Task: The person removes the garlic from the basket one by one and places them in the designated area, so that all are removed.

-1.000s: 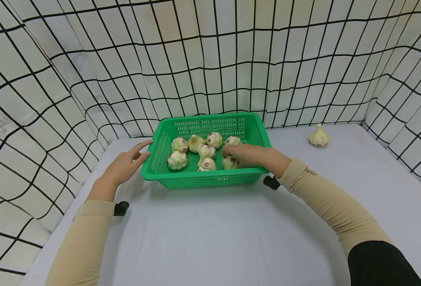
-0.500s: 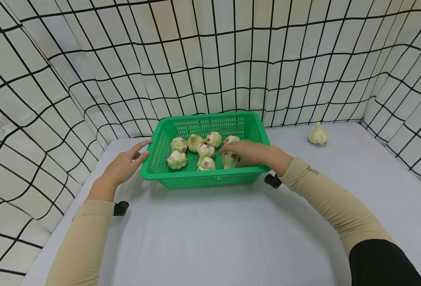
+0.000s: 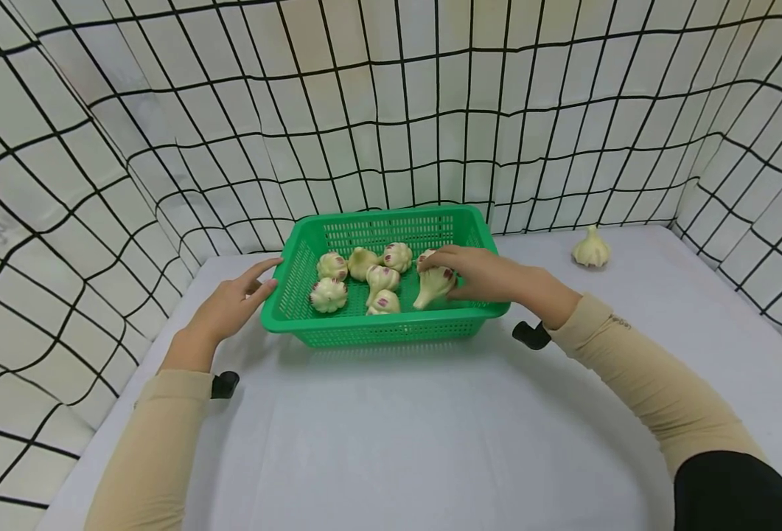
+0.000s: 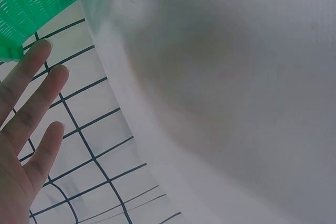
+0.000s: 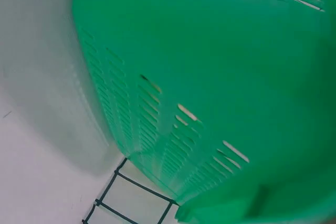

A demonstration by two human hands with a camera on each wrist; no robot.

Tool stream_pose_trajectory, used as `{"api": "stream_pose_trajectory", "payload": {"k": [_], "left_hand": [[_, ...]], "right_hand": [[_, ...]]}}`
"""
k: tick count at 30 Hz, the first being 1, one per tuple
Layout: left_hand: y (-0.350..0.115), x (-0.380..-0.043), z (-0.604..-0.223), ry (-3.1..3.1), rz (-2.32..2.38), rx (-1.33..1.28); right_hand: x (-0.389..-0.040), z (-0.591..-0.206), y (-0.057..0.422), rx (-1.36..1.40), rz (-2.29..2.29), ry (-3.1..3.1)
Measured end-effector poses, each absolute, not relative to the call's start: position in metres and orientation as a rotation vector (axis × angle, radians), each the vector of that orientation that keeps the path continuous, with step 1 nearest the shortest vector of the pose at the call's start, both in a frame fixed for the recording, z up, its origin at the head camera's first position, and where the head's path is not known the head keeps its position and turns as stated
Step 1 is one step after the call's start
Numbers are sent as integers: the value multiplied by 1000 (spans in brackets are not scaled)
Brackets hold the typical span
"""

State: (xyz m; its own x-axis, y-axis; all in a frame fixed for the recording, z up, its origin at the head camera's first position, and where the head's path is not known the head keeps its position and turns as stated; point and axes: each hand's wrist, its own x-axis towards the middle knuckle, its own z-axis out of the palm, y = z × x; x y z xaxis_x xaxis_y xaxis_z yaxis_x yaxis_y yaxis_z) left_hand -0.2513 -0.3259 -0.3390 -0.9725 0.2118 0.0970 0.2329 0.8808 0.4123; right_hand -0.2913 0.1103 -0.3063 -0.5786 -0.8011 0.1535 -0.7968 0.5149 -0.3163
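A green perforated basket point(image 3: 377, 338) holds several whitish garlic bulbs marked with purple, among them one bulb point(image 3: 329, 295) at the left. Inside its right part, my right hand point(image 3: 480, 274) grips a garlic bulb point(image 3: 433, 287) whose stem points down toward the front. Another bulb lies partly hidden behind those fingers. With fingers extended, my left hand point(image 3: 234, 306) rests its fingertips at the basket's left rim; the left wrist view shows these fingers point(image 4: 34, 100) spread beside the basket point(image 4: 39, 3). Only the basket's wall point(image 5: 157, 35) fills the right wrist view; the right hand is hidden there.
A lone garlic bulb point(image 3: 591, 248) sits on the white table point(image 3: 377, 435) at the back right. White walls covered by black netting point(image 3: 404, 110) rise behind and at both sides.
My right hand has lifted slightly and shifted right, tilting the gripped garlic bulb so its stem shows toward the front. The left hand and the basket stay in place.
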Motion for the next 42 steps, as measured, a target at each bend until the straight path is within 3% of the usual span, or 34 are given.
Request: {"api": "stream_pose_trajectory", "payload": {"k": [15, 42], "left_hand": [[-325, -251, -337, -3008, -661, -339], [-327, -252, -340, -2997, -670, -349]], "right_hand": [[-276, -304, 139, -1266, -1135, 2610], [-272, -312, 210, -863, -1539, 2738]]}}
